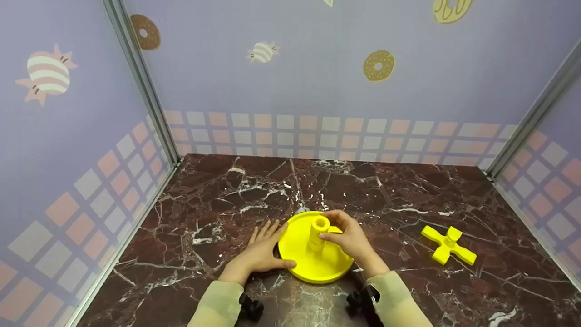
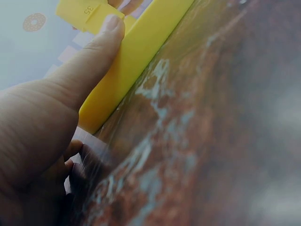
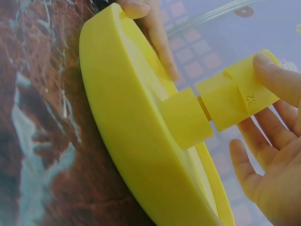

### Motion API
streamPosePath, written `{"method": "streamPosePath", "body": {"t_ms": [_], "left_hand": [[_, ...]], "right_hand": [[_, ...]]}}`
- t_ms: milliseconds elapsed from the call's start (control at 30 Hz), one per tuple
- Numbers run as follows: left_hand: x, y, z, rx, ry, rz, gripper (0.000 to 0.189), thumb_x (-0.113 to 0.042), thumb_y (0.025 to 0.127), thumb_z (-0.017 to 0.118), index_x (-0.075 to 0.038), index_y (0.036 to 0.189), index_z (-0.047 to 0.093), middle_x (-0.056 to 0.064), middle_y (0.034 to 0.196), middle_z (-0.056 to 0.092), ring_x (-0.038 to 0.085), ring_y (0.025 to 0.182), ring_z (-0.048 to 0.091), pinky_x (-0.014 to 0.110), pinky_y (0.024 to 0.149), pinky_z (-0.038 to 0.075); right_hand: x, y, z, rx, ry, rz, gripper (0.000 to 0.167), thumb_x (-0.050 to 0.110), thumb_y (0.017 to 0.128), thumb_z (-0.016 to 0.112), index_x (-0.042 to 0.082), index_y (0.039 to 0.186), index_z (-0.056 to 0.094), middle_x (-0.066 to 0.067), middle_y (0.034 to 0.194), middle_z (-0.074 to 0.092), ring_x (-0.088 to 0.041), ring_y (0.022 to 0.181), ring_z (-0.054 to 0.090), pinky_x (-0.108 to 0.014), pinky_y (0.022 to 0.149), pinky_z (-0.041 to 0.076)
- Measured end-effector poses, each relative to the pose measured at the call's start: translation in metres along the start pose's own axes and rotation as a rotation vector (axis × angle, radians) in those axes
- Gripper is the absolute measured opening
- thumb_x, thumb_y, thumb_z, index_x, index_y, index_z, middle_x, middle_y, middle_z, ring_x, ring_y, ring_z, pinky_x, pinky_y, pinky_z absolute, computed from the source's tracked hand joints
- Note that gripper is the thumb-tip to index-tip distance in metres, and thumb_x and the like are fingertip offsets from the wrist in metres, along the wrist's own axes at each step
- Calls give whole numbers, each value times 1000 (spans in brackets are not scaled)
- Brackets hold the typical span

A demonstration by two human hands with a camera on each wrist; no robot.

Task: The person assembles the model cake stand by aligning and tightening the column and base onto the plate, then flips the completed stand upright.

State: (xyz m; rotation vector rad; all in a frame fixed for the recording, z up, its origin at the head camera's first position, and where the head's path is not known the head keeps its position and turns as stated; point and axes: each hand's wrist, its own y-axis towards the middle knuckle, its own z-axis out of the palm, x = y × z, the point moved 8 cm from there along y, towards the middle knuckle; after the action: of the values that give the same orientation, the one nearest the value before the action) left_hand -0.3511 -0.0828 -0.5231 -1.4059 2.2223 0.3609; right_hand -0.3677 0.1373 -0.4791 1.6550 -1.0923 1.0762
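Observation:
A round yellow dish (image 1: pixel 299 247) with a low rim lies on the marble-patterned table. My left hand (image 1: pixel 263 254) rests at its left side, fingers straight and spread, with the thumb over the rim. From the middle of the dish rises a short yellow post (image 3: pixel 186 117). A hollow yellow tube (image 3: pixel 240 92), marked 32, stands end to end with that post, and a narrow stepped gap shows between them. My right hand (image 1: pixel 347 236) pinches the tube near its top between thumb and fingers. A small yellow tab juts out behind the tube, partly hidden by this hand.
A yellow cross-shaped piece (image 1: pixel 448 245) with a raised round knob lies on the table to the right, apart from both hands. Patterned panels (image 1: pixel 281 81) wall in the table at the back and both sides, with metal posts (image 1: pixel 145 86) at the corners.

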Motion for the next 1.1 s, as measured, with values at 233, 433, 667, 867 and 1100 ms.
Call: {"method": "streamPosePath", "body": {"t_ms": [233, 433, 667, 867, 1100], "left_hand": [[0, 0, 0, -1, 5, 1, 115, -69, 80, 76, -15, 166, 21, 21, 172, 15, 44, 160, 8, 65, 129, 0], [0, 0, 0, -3, 2, 1, 115, -68, 80, 76, -15, 166, 21, 21, 172, 16, 44, 160, 8, 65, 129, 1], [-1, -1, -1, 0, -9, -1, 115, -68, 80, 76, -15, 166, 21, 20, 172, 16, 43, 161, 8, 65, 129, 0], [-2, -2, -1, 5, -15, -11, 114, -67, 80, 76, -16, 166, 21, 19, 173, 15, 42, 161, 7, 64, 130, 1], [-2, -2, -2, 1, -13, -6, 114, -67, 80, 77, -16, 166, 22, 20, 172, 16, 43, 161, 8, 65, 129, 0]], "right_hand": [[1, 0, 0, -54, -35, -21, 46, 5, 83, 84, 0, 123, 61, -18, 122, 70, -29, 118, 66, -50, 110, 49], [2, 0, 2, -40, -51, -32, 53, 7, 82, 86, 1, 129, 62, -17, 124, 70, -29, 117, 65, -45, 106, 52], [2, 0, 6, 97, 55, -35, 64, 7, 88, 80, 0, 145, 54, -22, 147, 58, -37, 137, 55, -53, 122, 37], [1, -2, 7, 152, 94, 2, 61, 6, 92, 74, -5, 148, 50, -23, 146, 59, -34, 138, 55, -53, 123, 37], [-1, 0, 5, 86, 41, 18, 52, 3, 90, 76, -5, 138, 58, -22, 135, 66, -32, 128, 61, -47, 115, 47]]}}
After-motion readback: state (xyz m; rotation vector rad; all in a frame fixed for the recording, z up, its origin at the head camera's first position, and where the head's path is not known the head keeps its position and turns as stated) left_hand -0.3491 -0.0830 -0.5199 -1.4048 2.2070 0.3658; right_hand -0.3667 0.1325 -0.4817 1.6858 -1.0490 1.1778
